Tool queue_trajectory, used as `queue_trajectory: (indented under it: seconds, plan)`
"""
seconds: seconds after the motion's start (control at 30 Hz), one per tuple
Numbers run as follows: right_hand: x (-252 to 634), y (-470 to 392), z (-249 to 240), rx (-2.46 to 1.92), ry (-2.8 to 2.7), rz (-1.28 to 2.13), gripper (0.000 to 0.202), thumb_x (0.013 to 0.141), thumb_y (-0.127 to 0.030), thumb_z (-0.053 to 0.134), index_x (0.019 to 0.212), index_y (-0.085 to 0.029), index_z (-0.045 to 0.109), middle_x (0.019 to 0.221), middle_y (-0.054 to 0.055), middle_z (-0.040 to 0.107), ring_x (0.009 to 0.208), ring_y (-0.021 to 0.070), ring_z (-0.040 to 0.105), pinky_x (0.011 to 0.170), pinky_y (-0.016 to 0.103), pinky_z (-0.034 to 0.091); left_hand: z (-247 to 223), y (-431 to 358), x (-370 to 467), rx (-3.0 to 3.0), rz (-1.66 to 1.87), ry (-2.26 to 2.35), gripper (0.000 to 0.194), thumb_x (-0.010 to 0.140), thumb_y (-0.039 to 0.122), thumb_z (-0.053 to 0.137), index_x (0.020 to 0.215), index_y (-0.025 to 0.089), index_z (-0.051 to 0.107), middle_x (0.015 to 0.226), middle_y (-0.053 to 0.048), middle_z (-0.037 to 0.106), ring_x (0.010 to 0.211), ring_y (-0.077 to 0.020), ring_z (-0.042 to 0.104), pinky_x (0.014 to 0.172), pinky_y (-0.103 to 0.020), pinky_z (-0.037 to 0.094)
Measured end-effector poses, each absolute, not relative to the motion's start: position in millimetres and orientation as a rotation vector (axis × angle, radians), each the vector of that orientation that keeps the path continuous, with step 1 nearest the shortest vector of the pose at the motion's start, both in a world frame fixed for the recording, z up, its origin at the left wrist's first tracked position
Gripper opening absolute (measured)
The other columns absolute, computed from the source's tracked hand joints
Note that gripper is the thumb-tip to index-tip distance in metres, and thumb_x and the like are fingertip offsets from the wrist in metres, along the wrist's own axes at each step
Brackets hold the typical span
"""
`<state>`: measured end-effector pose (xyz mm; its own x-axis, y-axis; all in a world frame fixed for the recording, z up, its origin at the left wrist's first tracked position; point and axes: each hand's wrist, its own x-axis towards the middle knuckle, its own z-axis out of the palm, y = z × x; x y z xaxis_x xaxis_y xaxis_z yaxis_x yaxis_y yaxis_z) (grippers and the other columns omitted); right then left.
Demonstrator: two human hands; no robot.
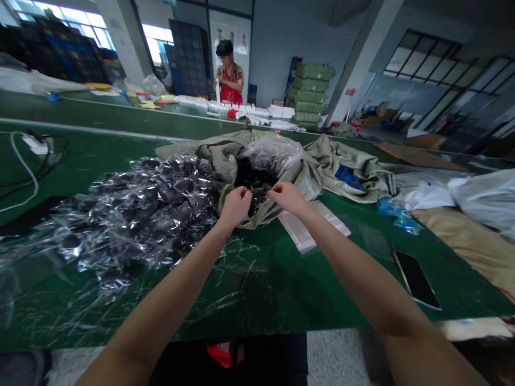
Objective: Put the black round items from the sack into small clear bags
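Observation:
My left hand point(237, 205) and my right hand point(288, 196) are close together over the mouth of a woven sack point(273, 212). Their fingertips pinch the two sides of a small clear plastic bag point(260, 195), which has something dark in it or just behind it. Dark items fill the sack's opening, and a crumpled clear liner point(273, 153) lies over its far rim. Left of the sack spreads a large heap of dark pieces in clear wrappers point(161, 206). Under my right forearm rests a stack of flat clear bags point(306, 244).
A phone point(416, 279) lies on the green table point(306, 300) at right, near small blue wrapped items point(398, 214). Another sack point(362, 166) holds blue pieces. A white cable point(30, 171) is at left. Across the table stands a person point(231, 80) among white boxes.

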<state>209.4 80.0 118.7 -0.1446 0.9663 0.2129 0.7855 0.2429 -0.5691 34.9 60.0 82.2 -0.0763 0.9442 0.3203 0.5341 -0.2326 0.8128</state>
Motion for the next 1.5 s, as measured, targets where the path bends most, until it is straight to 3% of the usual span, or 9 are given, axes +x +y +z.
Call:
queue_trajectory:
  seconds: [0.23,0.43,0.53,0.67,0.8,0.93,1.17,1.33,1.5]
  plan:
    - [209,70,81,-1.41,-2.01,0.204,0.016,0.076,-0.02,0.058,0.089,-0.018,0.068,0.094,0.007,0.062,0.082,0.0164,0.056,0.081,0.028,0.043,69,59,39,1.804,1.198,1.564,0.024,0.085,0.03,0.042,0.066,0.019,0.051,0.061,0.002,0.051,0.061,-0.0128,0.046,0.06,-0.026,0.031]
    - [208,61,84,-1.581,-1.993,0.281,0.032,0.084,-0.033,0.052,0.063,-0.018,0.071,0.071,0.008,0.067,0.08,0.0217,0.06,0.076,0.03,0.041,67,56,47,1.929,1.207,1.592,0.026,0.087,0.032,0.044,0.066,0.02,0.052,0.06,0.001,0.053,0.058,-0.0134,0.048,0.059,-0.027,0.031]
    - [209,55,91,-1.603,-1.948,0.487,0.042,0.086,-0.042,0.051,0.058,-0.017,0.069,0.061,0.006,0.065,0.068,0.0191,0.059,0.066,0.03,0.038,70,54,53,2.062,1.181,1.608,0.026,0.09,0.033,0.043,0.069,0.02,0.053,0.062,-0.001,0.056,0.059,-0.0149,0.051,0.059,-0.028,0.032]
    - [214,54,87,-1.506,-1.678,0.931,0.039,0.08,-0.049,0.058,0.072,-0.015,0.074,0.067,0.004,0.069,0.068,0.0176,0.059,0.062,0.028,0.038,78,48,61,2.339,1.076,1.58,0.022,0.091,0.03,0.042,0.077,0.02,0.056,0.071,-0.005,0.062,0.067,-0.0184,0.057,0.062,-0.029,0.035]
    - [220,54,74,-1.338,-1.333,1.259,0.033,0.071,-0.048,0.068,0.082,-0.018,0.076,0.086,0.004,0.073,0.081,0.0168,0.061,0.068,0.027,0.039,86,39,67,2.533,0.978,1.544,0.02,0.093,0.028,0.041,0.083,0.02,0.056,0.082,-0.007,0.066,0.074,-0.0207,0.061,0.063,-0.03,0.036]
    - [220,51,66,-1.177,-1.048,1.471,0.026,0.062,-0.042,0.076,0.076,-0.02,0.073,0.083,0.002,0.071,0.086,0.0176,0.059,0.069,0.028,0.04,88,33,68,2.59,0.984,1.442,0.021,0.094,0.03,0.042,0.084,0.019,0.057,0.083,-0.007,0.066,0.072,-0.019,0.06,0.062,-0.029,0.036]
    - [227,49,59,-0.887,-0.644,1.608,0.013,0.066,-0.033,0.069,0.074,-0.023,0.065,0.077,-0.003,0.07,0.081,0.0161,0.059,0.071,0.029,0.046,69,53,43,1.558,1.615,1.477,0.02,0.085,0.038,0.059,0.083,0.018,0.056,0.078,-0.001,0.062,0.06,-0.0101,0.05,0.057,-0.022,0.038]
    - [232,49,52,-0.815,-0.615,1.643,0.014,0.067,-0.032,0.068,0.077,-0.023,0.064,0.082,-0.003,0.071,0.082,0.0158,0.06,0.071,0.029,0.049,59,68,33,1.029,1.22,1.053,0.04,0.075,0.05,0.069,0.088,0.013,0.063,0.096,-0.007,0.067,0.04,0.0002,0.025,0.037,-0.019,0.014]
    - [237,52,44,-0.839,-0.569,1.599,0.015,0.065,-0.03,0.071,0.074,-0.023,0.062,0.081,-0.003,0.07,0.079,0.0157,0.06,0.071,0.03,0.05,57,68,35,0.98,1.309,0.992,0.036,0.063,0.04,0.081,0.078,0.011,0.064,0.077,-0.004,0.065,0.038,0.0011,0.027,0.034,-0.016,0.016]
